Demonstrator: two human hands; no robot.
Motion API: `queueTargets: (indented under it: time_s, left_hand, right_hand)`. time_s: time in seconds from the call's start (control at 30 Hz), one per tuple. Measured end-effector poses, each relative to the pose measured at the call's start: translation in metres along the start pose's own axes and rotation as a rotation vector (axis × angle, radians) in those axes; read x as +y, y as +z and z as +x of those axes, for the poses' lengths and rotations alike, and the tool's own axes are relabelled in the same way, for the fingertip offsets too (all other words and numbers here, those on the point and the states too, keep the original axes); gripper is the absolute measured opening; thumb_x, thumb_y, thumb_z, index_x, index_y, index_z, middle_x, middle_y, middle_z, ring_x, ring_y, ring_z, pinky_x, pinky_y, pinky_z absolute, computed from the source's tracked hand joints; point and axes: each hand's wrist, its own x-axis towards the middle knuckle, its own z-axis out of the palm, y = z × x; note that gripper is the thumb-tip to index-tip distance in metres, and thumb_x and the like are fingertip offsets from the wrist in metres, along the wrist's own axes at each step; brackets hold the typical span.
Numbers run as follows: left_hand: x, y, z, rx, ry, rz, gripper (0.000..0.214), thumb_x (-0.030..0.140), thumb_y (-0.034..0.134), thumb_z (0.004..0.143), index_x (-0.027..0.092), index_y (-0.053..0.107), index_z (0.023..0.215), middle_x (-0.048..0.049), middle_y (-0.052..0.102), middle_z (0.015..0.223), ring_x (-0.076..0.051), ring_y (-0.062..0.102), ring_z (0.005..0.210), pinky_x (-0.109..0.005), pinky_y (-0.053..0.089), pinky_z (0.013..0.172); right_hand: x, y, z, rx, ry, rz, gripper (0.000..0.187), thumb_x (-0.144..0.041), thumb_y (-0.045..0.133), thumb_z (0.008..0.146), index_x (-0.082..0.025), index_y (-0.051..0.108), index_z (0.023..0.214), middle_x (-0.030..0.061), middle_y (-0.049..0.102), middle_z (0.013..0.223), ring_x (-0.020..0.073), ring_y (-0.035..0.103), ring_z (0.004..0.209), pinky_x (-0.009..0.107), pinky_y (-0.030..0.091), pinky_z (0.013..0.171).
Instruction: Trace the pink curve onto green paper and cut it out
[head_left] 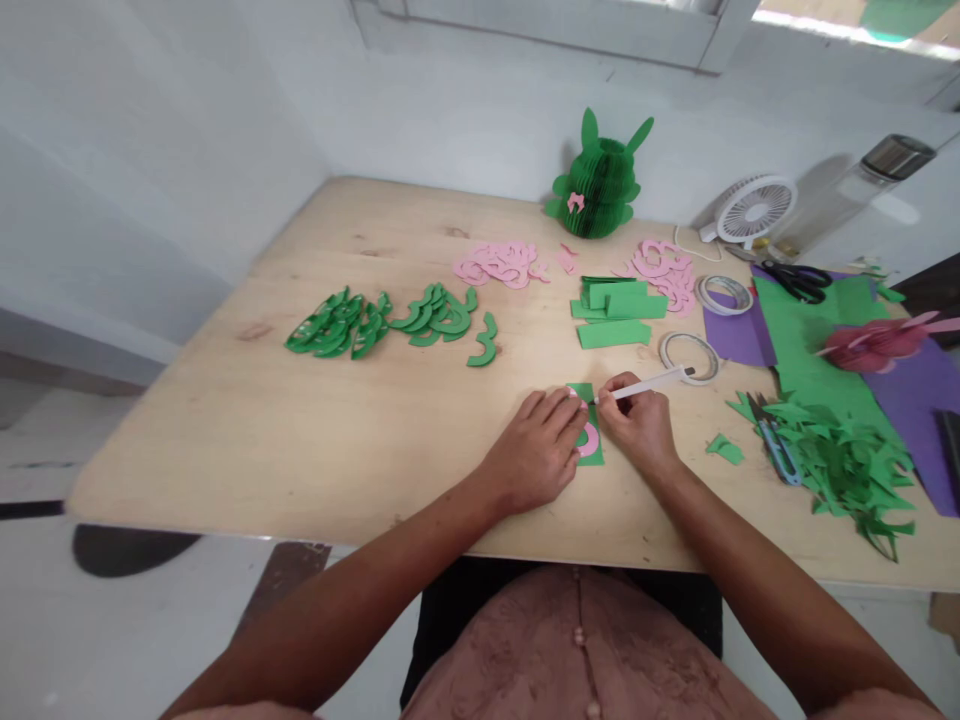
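My left hand (536,447) lies flat, fingers stretched, pressing a pink curved template (589,441) onto a small green paper rectangle (590,425) on the wooden table (315,420). My right hand (639,425) is closed round a white pencil (649,384), its tip touching the green paper beside the template.
Green cut crescents (390,322) lie at the left, pink cut shapes (501,264) and a stack of green rectangles (615,310) behind. Tape rolls (688,356), green scraps (840,455), snips (772,440), scissors (801,280), a fan (754,208) and a green paper figure (600,180) stand right and back.
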Motion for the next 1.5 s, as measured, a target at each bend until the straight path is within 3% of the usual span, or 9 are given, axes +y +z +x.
queueTargets:
  time_s: [1.5]
  left_hand:
    - [-0.0001, -0.0010, -0.0002, -0.002, -0.008, -0.012, 0.045, 0.028, 0.041, 0.091, 0.006, 0.048, 0.130, -0.0161, 0.049, 0.136, -0.029, 0.039, 0.131, -0.047, 0.027, 0.109]
  right_hand:
    - [-0.0026, -0.0018, -0.0014, -0.010, 0.012, 0.028, 0.013, -0.029, 0.053, 0.076, -0.018, 0.055, 0.069, -0.0034, 0.053, 0.047, 0.0114, 0.048, 0.042, 0.021, 0.036, 0.044]
